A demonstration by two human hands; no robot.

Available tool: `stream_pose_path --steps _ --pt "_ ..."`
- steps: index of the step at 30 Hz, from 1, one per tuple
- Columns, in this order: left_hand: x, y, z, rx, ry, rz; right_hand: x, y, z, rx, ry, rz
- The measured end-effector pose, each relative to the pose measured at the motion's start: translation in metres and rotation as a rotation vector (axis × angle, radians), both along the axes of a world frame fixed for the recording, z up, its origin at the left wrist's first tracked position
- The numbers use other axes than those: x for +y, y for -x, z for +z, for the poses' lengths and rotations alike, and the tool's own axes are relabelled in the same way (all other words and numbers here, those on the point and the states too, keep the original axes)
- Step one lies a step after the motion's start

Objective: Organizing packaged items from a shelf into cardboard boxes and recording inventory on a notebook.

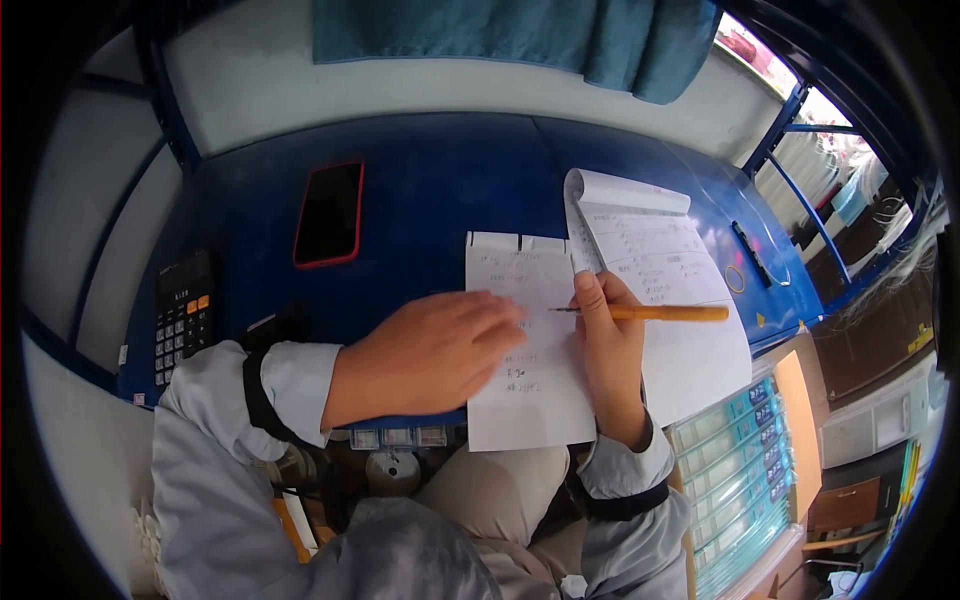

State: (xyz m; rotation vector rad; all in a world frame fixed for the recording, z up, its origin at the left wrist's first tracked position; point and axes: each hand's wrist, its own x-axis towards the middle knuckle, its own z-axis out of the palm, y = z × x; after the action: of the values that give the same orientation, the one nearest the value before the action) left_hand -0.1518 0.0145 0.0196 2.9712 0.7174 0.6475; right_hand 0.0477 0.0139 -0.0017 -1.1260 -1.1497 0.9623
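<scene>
A white sheet of paper (pixel 530 425) with lines of handwriting lies at the front edge of the blue table, partly overhanging it. My left hand (pixel 430 345) is over its left side, slightly blurred, fingers stretched toward the right with nothing seen in them. My right hand (pixel 612 355) is closed on an orange pen (pixel 680 313), thumb pointing up. The pen lies nearly level, its thin dark tip pointing left above the sheet. Under and beside my right hand rests a notepad (pixel 700 350) with handwritten pages, its top leaf rolled back.
A phone in a red case (pixel 329 215) and a black calculator (pixel 183 315) lie on the left of the blue table (pixel 440 170). At the right are a black pen (pixel 751 253) and a rubber band (pixel 735 279). An open carton of wrapped packages (pixel 735 480) stands below the right edge.
</scene>
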Motion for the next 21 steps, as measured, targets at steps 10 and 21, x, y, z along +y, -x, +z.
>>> stream_pose_path --steps 10,21 --pt "-0.027 -0.010 -0.010 0.107 -0.242 -0.350 0.005 -0.002 -0.002 0.248 -0.127 0.037" --pt "-0.034 -0.001 0.003 0.249 -0.203 -0.100 -0.011 -0.014 0.012 -0.773 -0.404 -0.177"
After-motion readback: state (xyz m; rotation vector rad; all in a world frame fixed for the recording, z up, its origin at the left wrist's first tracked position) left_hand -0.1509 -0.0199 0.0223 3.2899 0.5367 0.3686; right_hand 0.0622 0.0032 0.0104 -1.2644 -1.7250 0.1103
